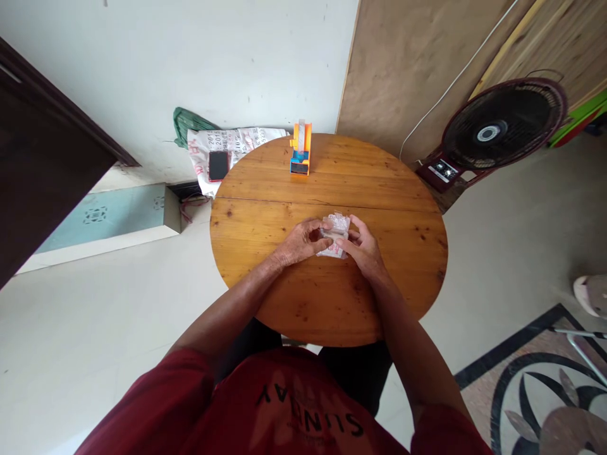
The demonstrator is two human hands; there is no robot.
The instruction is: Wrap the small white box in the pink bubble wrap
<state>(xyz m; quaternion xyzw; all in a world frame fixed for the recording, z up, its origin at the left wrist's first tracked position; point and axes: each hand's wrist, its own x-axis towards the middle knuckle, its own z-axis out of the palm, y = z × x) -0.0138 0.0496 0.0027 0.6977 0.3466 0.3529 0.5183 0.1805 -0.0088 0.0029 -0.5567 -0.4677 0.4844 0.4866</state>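
A small package in clear bubble wrap (337,222) is between my two hands, over the middle of the round wooden table (256,234). Reddish marks show through the wrap on its near part. My left hand (303,241) grips its left side, thumb on top and fingers curled at the far edge. On the right side my right hand (364,248) holds it, thumb pressed on the near part and fingers bent around the edge. What lies inside the wrap I cannot make out.
An orange and blue tape dispenser (301,151) stands at the table's far edge. Behind the table to the left are a printed white sack (246,140), a dark phone-like object (219,165) and a green bag (190,126). A fan (488,134) stands at the right.
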